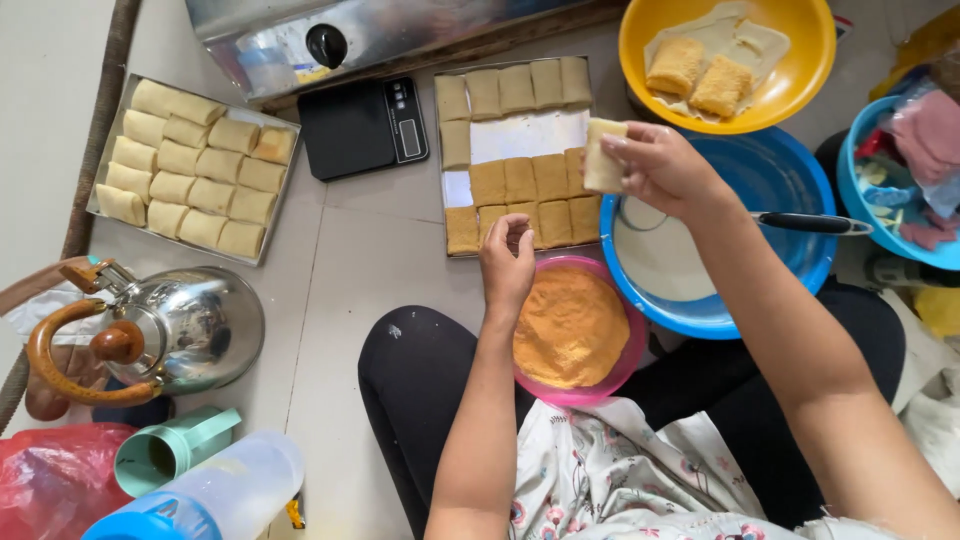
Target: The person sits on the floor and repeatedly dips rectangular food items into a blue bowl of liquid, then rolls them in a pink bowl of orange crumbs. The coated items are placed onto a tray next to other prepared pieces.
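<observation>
Your right hand (655, 165) pinches a pale folded roll (603, 155) over the blue basin (790, 180) of white batter, so any drips would fall back in. Your left hand (508, 262), fingers curled and holding nothing, rests at the pink bowl (632, 350) of crumbs, just below the metal tray (525, 135) of coated pieces. Yellow bowl (800, 80) beyond holds two crumbed rolls; a second tray (110, 150) lies well left.
</observation>
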